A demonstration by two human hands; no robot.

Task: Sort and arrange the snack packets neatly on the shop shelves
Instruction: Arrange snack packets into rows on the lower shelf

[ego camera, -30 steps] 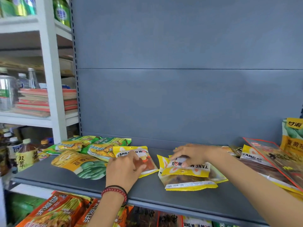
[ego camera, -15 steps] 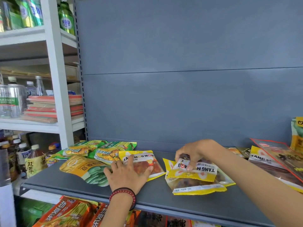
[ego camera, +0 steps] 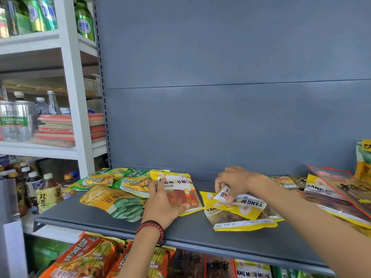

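Note:
On the grey shelf (ego camera: pixel 192 235) my left hand (ego camera: pixel 162 205) grips a yellow Tang Mou Mou packet (ego camera: pixel 176 189), thumb at its lower edge and fingers on its left side. To the right, my right hand (ego camera: pixel 234 181) pinches the top corner of another yellow Tang Mou Mou packet (ego camera: pixel 241 205), which lies on top of a second one (ego camera: pixel 241 223). Green and yellow snack packets (ego camera: pixel 112 199) lie in a loose pile at the shelf's left end.
More packets (ego camera: pixel 337 193) lie stacked at the right end, with a green-yellow bag (ego camera: pixel 364 159) standing behind them. The lower shelf holds orange packets (ego camera: pixel 86 259). A white rack (ego camera: pixel 72 97) on the left carries bottles, cans and stacked books.
My left hand has closed round the yellow packet and tilted its top edge up from the shelf. My right hand has lifted the corner of the right packet.

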